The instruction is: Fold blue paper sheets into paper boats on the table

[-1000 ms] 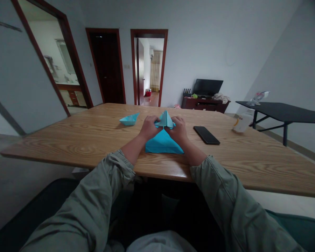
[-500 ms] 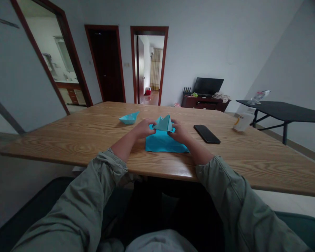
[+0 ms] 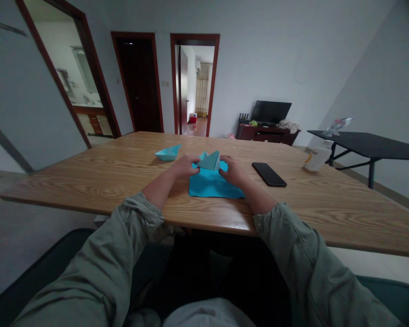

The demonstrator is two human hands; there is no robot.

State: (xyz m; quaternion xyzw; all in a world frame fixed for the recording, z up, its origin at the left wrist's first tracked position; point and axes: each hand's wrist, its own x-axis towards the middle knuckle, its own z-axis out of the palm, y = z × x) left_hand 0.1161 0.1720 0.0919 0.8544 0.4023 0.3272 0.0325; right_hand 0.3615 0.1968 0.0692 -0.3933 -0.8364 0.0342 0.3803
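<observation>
A light-blue folded paper boat [image 3: 208, 161] is held up between my hands, just above a brighter blue sheet [image 3: 216, 185] on the table. Pinching its left end is my left hand [image 3: 185, 167], thumb on the near side. My right hand [image 3: 232, 170] curls at its right end, with thumb and forefinger at the paper's edge. The far side of the boat and some fingertips are hidden. Another light-blue paper boat [image 3: 168, 153] stands on the table beyond my left hand.
On the wooden table [image 3: 122, 177], a black phone [image 3: 269, 174] lies right of my right hand. Further right stands a whitish translucent container [image 3: 316, 158]. A black folding table [image 3: 375, 144] carries a clear plastic item. A TV [image 3: 271, 111] sits on a cabinet behind.
The boat in my hands has shifted slightly left and tilted, and its peaks look lower. My left hand moved a little left with it. The sheet and the other boat stayed put.
</observation>
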